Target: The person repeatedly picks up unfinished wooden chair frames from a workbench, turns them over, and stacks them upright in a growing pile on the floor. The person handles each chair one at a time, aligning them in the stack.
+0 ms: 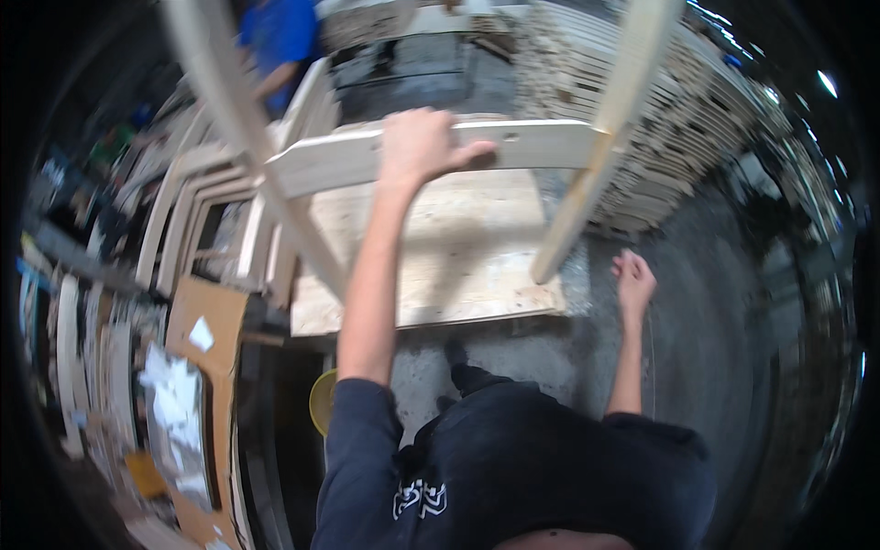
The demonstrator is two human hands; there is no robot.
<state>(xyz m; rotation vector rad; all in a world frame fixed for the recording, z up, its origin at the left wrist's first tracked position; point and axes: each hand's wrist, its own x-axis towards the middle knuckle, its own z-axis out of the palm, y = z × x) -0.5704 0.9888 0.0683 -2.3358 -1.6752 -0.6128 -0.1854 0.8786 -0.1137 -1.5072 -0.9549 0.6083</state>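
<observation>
A pale wooden frame (pixel 559 145) has two posts joined by a flat crossrail with small holes. My left hand (pixel 422 147) is closed over the crossrail's top edge, its thumb stretched along the near face. The tips of those fingers are hidden behind the rail. Beneath the frame lies a light plywood board (pixel 440 243), with the lower ends of the posts over it. Out to the right, apart from the frame, my right hand (pixel 632 280) hangs in the air with loosely bent fingers and nothing visible in it.
High stacks of wooden parts (pixel 632 119) rise at the far right. Curved wooden frames (pixel 206 215) stand at the left, near a person in a blue shirt (pixel 280 41). Cardboard (pixel 197 307) with white scraps lies lower left. A yellow bucket (pixel 321 401) sits by my left arm.
</observation>
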